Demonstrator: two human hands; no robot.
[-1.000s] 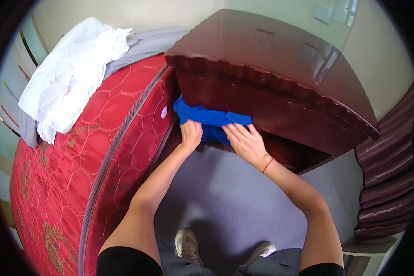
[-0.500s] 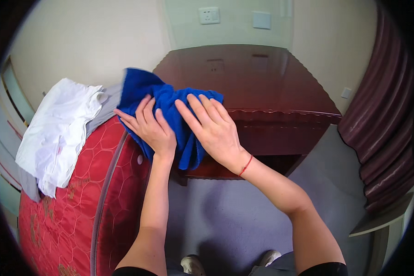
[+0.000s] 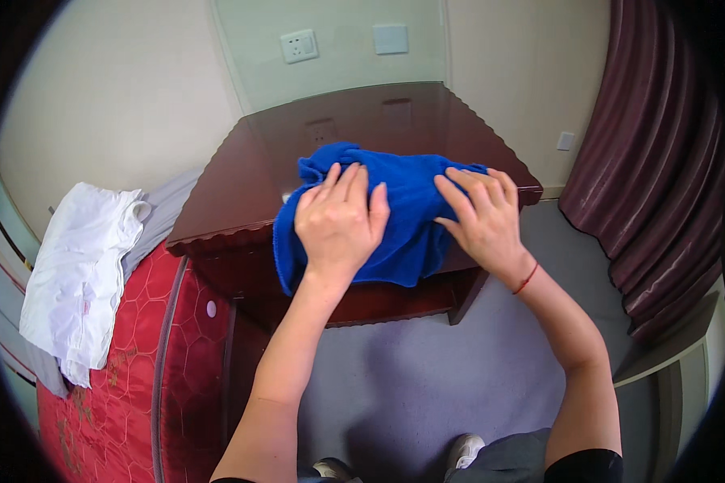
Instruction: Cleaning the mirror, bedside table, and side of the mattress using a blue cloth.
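Observation:
A blue cloth lies crumpled over the front part of a dark red-brown wooden table, its lower part hanging over the front edge. My left hand presses flat on the cloth's left part, fingers stretched toward the wall. On the cloth's right part rests my right hand, fingers spread and thumb apart. A red string bracelet circles my right wrist. Both palms face down and are hidden against the cloth.
At left, folded white cloth lies on a red patterned mattress beside the table. A dark purple curtain hangs at right. A socket and a switch plate sit on the wall behind. Below is grey floor.
Both hands and the blue cloth have moved right, from the table's left corner by the mattress onto its front middle. The cloth is spread wider, and the view has shifted right.

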